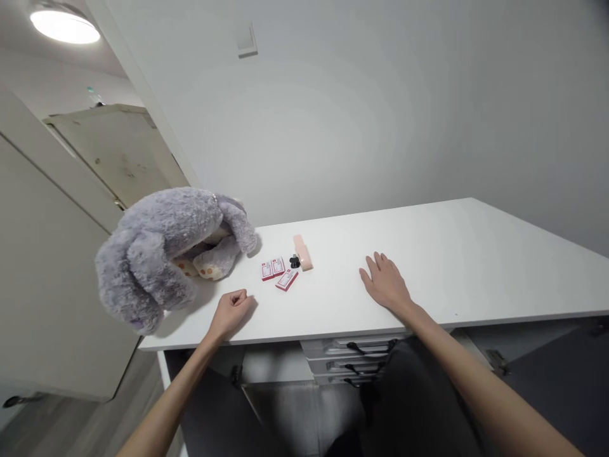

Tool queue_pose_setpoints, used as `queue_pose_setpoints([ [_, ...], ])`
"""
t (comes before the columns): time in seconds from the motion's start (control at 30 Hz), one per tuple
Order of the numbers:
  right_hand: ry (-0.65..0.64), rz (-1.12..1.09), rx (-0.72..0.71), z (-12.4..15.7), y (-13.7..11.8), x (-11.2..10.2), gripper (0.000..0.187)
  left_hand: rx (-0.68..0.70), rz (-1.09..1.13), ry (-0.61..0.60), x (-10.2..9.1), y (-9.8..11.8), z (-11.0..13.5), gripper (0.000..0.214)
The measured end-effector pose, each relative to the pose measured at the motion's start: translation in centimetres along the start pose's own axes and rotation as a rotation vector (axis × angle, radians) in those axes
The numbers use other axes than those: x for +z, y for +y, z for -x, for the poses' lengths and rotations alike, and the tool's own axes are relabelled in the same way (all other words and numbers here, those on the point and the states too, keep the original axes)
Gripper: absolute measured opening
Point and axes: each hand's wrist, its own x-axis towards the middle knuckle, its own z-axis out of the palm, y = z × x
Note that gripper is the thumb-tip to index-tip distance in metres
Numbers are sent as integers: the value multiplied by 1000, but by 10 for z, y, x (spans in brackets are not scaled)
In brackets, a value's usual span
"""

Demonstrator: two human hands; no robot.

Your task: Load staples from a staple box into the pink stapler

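Note:
My left hand (231, 311) rests on the white desk (451, 266) near its front edge, curled into a loose fist with nothing visible in it. My right hand (385, 282) lies flat on the desk, fingers spread, palm down. Between the hands, a little farther back, lie three small red and white boxes (278, 273), a pink stapler (302, 252) and a small black object (294, 261). A large grey plush toy (166, 251) sprawls on the desk's left end, just beyond my left hand.
The desk stands against a plain white wall. Under the desk is a grey drawer unit (352, 362) with black handles. A white cabinet side (47, 273) and a door (118, 152) stand to the left. A ceiling lamp (64, 25) glows at the top left.

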Motion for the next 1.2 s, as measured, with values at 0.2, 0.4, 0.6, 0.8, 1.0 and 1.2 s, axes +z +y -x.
queue_pose_setpoints([
  [0.2, 1, -12, 3, 1, 0, -1, 66, -20, 13, 28, 1, 4, 0, 47],
  [0.4, -5, -6, 6, 2, -4, -4, 66, -32, 6, 48, 1, 5, -2, 46],
  [0.6, 27, -10, -1, 3, -6, -2, 66, -42, 10, 70, 0, 5, -5, 46],
  [0.8, 73, -43, -2, 4, -7, 0, 65, -56, 14, 95, 2, 8, -9, 45],
  [1.0, 55, -39, 3, 6, -10, -4, 66, -60, 9, 101, 4, 3, -10, 43],
  [1.2, 39, -18, 2, 8, -12, -9, 67, -64, -2, 94, 5, 1, -9, 40],
])
